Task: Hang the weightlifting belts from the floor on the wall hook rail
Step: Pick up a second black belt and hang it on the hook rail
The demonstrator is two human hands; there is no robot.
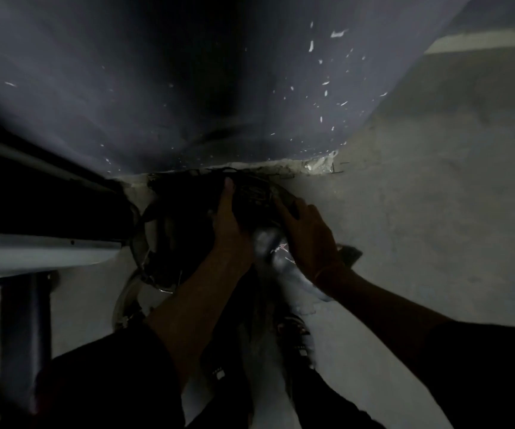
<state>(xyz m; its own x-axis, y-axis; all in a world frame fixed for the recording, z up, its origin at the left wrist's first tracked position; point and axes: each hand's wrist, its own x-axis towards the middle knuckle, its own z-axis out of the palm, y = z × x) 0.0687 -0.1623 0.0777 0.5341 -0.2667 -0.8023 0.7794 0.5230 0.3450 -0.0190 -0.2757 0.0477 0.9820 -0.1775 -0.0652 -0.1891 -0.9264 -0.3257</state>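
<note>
Belts (pixel 154 243) heaped on floor (pixel 404 227) at wall (pixel 157 88) foot. I see left grip (pixel 228 221) clasping top belt (pixel 251 198), thumb over; right grip (pixel 308 233) steadies opposite side, curl unreadable in dark, likely for lifting.

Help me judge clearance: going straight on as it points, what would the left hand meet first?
Beyond the belt it grips, the left hand would probably hit the foot of the wall; depth is unclear.

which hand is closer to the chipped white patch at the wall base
Right. Right hand sits below-left of the chipped patch; left hand grips the belt farther left.
</note>
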